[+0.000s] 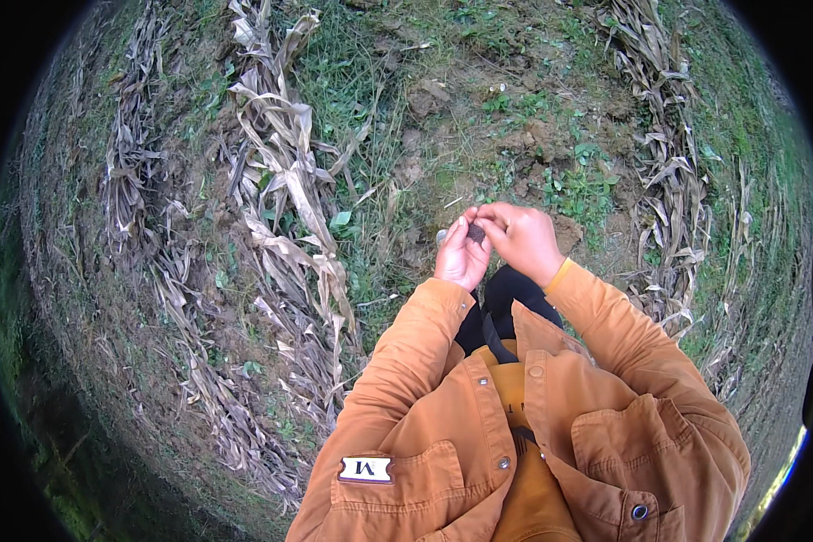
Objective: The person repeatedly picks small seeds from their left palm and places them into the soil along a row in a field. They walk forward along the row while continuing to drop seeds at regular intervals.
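My left hand (pixel 462 257) is cupped palm up and holds a small heap of dark, fine grains (pixel 476 234) that look like seeds. Over it, the thumb and fingertips of my right hand (pixel 518 237) are pinched together at the edge of the heap. Whether grains sit between those fingertips is too small to tell. Both hands touch or nearly touch in front of my body, above the soil. Orange jacket sleeves cover my arms.
Rows of dry corn stalks and leaves (pixel 298 183) lie on the ground to the left, another row (pixel 674 162) to the right. Between them is brown soil (pixel 461 142) with clods, grass and low green weeds (pixel 582 186). My dark-clothed legs (pixel 515 298) are just below the hands.
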